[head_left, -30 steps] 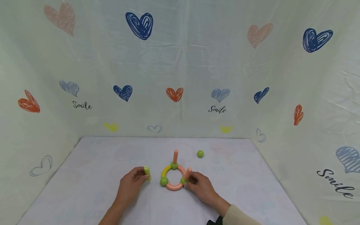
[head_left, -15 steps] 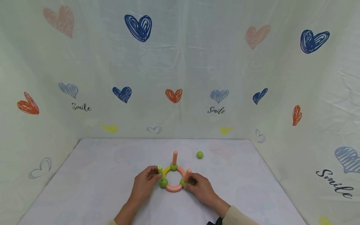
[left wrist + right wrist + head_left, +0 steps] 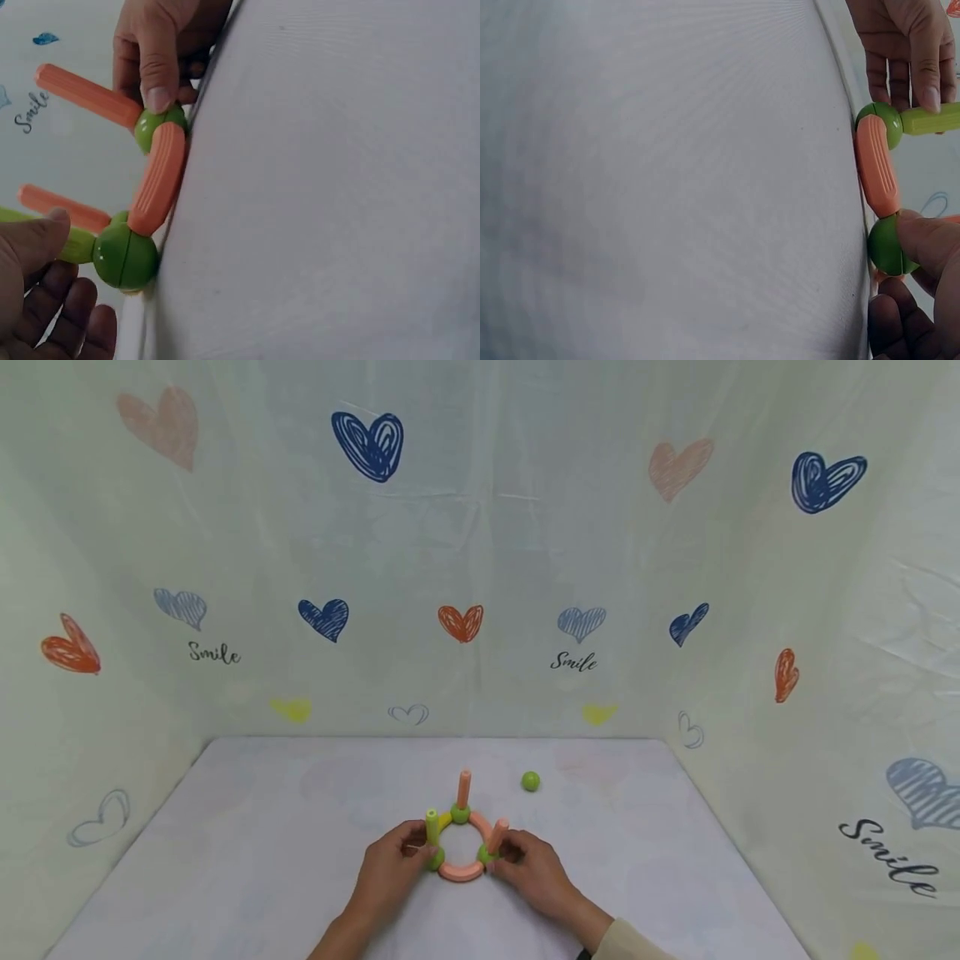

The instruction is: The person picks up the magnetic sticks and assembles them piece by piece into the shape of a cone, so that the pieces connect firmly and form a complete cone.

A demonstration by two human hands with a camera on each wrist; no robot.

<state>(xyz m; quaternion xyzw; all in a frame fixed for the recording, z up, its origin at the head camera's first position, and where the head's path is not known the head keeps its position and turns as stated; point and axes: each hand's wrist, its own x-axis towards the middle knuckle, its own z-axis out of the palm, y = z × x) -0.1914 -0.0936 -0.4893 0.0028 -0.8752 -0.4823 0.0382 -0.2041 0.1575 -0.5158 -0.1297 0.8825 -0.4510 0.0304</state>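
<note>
A ring of curved bars, salmon-orange and yellow, joined by green balls, lies on the table between the hands. My left hand pinches a lime-green rod between thumb and fingers. That rod stands upright, its lower end at the left green ball. On the ring's other side my right hand grips the right green ball, thumb on top. An orange rod leans up from this ball, and another orange rod rises from the back ball.
A loose green ball sits on the white table, behind and right of the ring. Behind the table hangs a pale curtain with printed hearts, which also encloses both sides.
My left hand has carried the lime-green rod rightward to the ring's left ball. The right hand has kept its grip on the right ball. The head view has tilted slightly up.
</note>
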